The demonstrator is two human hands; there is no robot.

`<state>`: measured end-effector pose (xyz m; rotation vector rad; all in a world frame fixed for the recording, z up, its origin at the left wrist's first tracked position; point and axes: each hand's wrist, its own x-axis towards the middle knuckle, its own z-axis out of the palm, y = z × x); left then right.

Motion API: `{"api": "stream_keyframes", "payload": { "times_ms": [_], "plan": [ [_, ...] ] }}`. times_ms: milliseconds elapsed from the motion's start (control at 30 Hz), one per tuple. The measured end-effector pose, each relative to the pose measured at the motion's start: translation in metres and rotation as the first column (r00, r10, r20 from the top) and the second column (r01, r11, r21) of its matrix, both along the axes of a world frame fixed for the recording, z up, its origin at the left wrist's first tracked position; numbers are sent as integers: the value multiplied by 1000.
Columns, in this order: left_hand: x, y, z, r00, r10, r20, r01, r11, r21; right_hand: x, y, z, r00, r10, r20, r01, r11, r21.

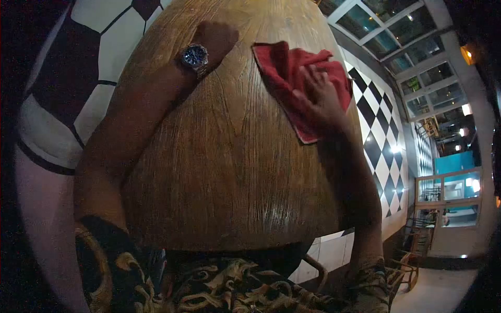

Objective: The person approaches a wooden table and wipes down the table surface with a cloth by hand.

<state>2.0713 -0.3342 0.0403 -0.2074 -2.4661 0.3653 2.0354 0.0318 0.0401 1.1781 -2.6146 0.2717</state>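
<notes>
As a red cloth (282, 73) lies rumpled on a wooden worktop (229, 161), a person's right hand (321, 99) rests on top of it, palm down, in the view from the head-worn camera. The fingers (314, 79) of that hand are extended and slightly spread across the fabric, pressing on it rather than pinching it. The cloth sits toward the far right part of the worktop, one corner pointing back toward the person, its pale-stitched edge running along the left side, its right side reaching the worktop's edge.

To the left, and apart from the cloth, the left hand (218, 40) is set on the bare wood, a metal wristwatch (194, 56) with a dark blue dial at its wrist. That hand looks bunched, but it is too dim to tell how its fingers stand. Below, the person's dark shirt (224, 287) carries a swirling gold pattern, close against the near edge.

Beyond the worktop on the right lies a black-and-white checkered floor (383, 122), bordered by paned windows (389, 26). On the far left, a surface (112, 49) shows large white and dark many-sided shapes. A turquoise panel (454, 163) stands in the background.
</notes>
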Motion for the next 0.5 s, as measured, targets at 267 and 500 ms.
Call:
{"api": "stream_keyframes", "payload": {
  "times_ms": [267, 500],
  "plan": [
    [-6, 0, -3, 998, 36, 43, -38, 999, 38, 212, -98, 34, 492, 804, 335, -826, 553, -113],
    [-9, -6, -4, 996, 51, 67, -51, 999, -16, 111, -72, 46, 877, 404, 259, -397, 914, -83]
  ]
}}
